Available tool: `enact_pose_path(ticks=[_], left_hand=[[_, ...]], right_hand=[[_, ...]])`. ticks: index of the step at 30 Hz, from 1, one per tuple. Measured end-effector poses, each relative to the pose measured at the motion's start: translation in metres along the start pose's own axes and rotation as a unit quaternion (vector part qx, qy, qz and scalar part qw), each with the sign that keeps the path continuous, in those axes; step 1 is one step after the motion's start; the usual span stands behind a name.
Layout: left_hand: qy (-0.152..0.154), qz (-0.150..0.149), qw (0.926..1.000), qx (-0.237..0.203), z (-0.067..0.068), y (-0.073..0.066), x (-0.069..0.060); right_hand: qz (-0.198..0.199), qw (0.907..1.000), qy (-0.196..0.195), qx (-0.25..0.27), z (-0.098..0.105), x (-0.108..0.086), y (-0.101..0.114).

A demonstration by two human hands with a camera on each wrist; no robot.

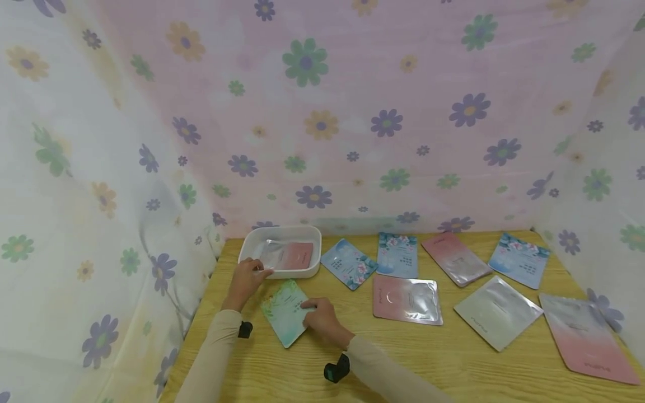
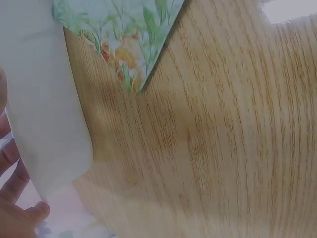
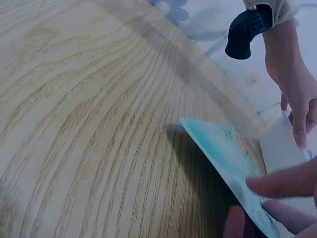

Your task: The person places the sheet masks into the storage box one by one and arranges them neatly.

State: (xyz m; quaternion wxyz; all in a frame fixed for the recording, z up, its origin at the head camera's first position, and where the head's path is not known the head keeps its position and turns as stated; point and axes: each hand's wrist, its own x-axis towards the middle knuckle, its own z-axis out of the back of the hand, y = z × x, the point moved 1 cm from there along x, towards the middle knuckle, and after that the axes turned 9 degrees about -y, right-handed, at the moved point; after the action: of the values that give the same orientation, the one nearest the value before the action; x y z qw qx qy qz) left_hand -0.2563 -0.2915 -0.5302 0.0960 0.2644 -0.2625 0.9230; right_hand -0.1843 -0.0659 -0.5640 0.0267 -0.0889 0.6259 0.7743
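A white plastic box (image 1: 298, 273) stands at the table's back left, with a pink and silver sachet (image 1: 299, 256) lying inside. My left hand (image 1: 245, 284) holds the box's near left rim; in the left wrist view its fingers (image 2: 15, 171) curl over the box wall (image 2: 47, 109). In front of the box is a green sachet (image 1: 285, 314) with a leafy print. My right hand (image 1: 325, 322) pinches its right edge between thumb and fingers. The right wrist view shows this sachet (image 3: 220, 156) tilted, one side raised off the wood.
To the right lie blue floral sachets (image 1: 349, 263), pink-silver sachets (image 1: 407, 299) and a pale silver sachet (image 1: 499, 312), several in all, flat on the wooden table (image 1: 428, 358). Flower-printed curtains (image 1: 322, 168) enclose the table's back and sides.
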Motion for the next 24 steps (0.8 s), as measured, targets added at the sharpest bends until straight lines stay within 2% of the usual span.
enact_pose_path(ticks=[4,9,14,20,24], left_hand=[[-0.003,-0.001,1.0,0.003,-0.001,0.0,-0.001],[-0.008,-0.005,0.9999,0.006,0.0,0.0,0.0],[0.001,0.001,1.0,0.002,0.001,-0.002,0.001],[0.001,-0.002,1.0,0.001,0.003,-0.003,0.002],[-0.004,-0.005,1.0,0.002,0.002,-0.003,0.001]], right_hand=[[-0.019,0.9997,-0.012,-0.012,0.005,-0.001,0.003],[-0.005,0.9989,-0.04,-0.026,0.011,0.0,0.0],[0.007,0.9981,-0.062,0.003,0.023,0.0,-0.004],[0.033,0.9972,-0.033,0.059,0.042,-0.001,-0.006],[0.053,0.9977,-0.028,0.03,0.054,-0.002,-0.01]])
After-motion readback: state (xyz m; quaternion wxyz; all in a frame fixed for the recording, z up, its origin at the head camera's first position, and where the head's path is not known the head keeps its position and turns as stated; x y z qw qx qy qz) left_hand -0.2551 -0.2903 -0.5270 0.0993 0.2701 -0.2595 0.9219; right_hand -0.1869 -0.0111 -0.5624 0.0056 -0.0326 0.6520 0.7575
